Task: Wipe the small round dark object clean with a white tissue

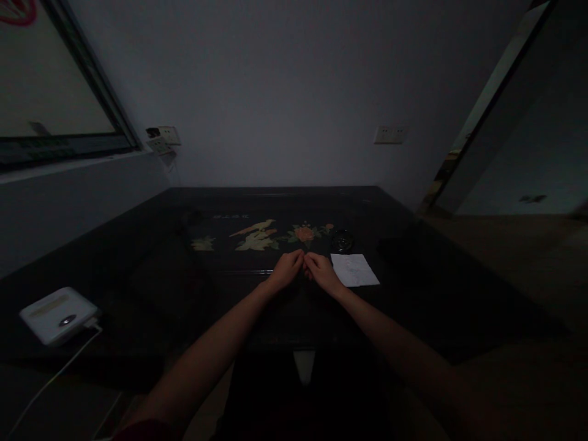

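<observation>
My left hand [289, 265] and my right hand [320, 269] meet over the dark table [294, 318], knuckles and thumbs close together or touching. Both have their fingers curled in. The room is dim, and the insides of the hands are hidden, so anything held there does not show. Just right of my right hand lies a white sheet of paper [354, 270] with faint marks on it. Behind the paper sits a dark round glass dish [342, 241], like an ashtray.
A white box-shaped device [60, 314] with a cable [59, 372] stands at the table's left edge. The tabletop carries a bird picture [255, 236] and a flower picture [304, 234]. Wall sockets [390, 134] are on the back wall; a window [50, 79] is at left.
</observation>
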{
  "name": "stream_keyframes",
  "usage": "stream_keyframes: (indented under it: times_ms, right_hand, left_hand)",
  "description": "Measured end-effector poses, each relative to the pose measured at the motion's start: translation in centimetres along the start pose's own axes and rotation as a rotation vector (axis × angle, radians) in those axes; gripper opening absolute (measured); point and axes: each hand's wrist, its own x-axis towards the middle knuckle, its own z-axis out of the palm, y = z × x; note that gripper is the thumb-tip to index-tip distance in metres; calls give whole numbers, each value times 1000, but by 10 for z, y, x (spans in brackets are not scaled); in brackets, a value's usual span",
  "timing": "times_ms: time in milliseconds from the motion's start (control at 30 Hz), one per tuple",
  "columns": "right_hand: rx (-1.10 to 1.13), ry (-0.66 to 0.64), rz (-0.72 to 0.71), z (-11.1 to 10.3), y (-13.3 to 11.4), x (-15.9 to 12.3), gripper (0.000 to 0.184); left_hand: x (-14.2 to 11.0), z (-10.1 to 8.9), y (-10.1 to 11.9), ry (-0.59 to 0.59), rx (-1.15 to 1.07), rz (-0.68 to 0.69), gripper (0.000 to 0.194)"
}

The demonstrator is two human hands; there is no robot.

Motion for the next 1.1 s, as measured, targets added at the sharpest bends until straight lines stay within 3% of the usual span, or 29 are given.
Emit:
stream_keyframes:
  times_ms: [1100]
  right_hand:
    - [6, -27, -12, -2, 1, 0, 35]
  left_hand:
    - [-2, 0, 3, 0, 17, -1, 30]
